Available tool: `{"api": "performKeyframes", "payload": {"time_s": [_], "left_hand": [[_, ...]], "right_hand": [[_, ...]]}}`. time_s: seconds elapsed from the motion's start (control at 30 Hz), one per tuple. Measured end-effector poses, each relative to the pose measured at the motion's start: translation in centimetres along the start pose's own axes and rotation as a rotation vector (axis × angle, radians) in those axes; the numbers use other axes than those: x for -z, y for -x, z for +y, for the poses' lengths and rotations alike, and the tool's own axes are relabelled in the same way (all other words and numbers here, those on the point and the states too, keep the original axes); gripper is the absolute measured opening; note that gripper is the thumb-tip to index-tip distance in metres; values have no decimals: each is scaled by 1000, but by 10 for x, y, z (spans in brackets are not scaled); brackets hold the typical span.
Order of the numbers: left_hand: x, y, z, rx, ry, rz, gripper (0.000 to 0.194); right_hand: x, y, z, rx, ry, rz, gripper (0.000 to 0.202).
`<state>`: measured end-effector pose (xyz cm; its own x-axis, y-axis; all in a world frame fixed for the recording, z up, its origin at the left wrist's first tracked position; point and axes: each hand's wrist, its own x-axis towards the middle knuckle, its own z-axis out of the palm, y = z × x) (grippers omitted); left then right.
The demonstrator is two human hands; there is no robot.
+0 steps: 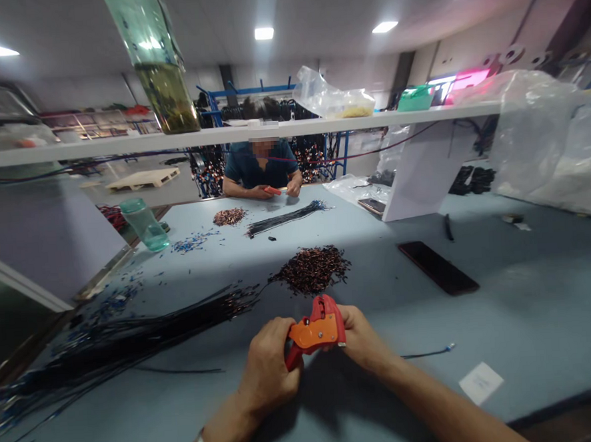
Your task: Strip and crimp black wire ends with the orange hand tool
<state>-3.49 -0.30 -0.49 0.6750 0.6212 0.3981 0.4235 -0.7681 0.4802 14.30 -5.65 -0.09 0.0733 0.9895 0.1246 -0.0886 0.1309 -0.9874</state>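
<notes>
My left hand (272, 359) is wrapped round the handles of a red and orange wire stripper (316, 333). At the tool's jaw end is my right hand (359, 337), its fingers closed and partly hidden behind the head. A thin black wire (428, 354) with a blue and silver terminal comes out past my right forearm, in line with that hand; its grip point is hidden. Just beyond the stripper lies a heap of short dark and coppery offcuts (313, 270). To the left stretches a thick bundle of black wires (167, 332), with blue terminals at its near end.
Across the table (386, 389), a co-worker (261, 166) holds a red tool. A phone (438, 267) and a white label (480, 383) lie to the right. A shelf (280, 132) spans overhead, carrying a bottle (162, 89). A green bottle (145, 225) leans at left.
</notes>
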Motion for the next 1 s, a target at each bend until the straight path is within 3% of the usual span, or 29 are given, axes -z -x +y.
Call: {"api": "performKeyframes", "payload": {"time_s": [0.83,1.0], "left_hand": [[1,0,-2,-67,-155,20,16],[0,2,-3,-24,-91,4,14]], "right_hand": [[-1,-2,8,-16,70,-7,10],[-4,-2,3,-23,99,-6,19]]}}
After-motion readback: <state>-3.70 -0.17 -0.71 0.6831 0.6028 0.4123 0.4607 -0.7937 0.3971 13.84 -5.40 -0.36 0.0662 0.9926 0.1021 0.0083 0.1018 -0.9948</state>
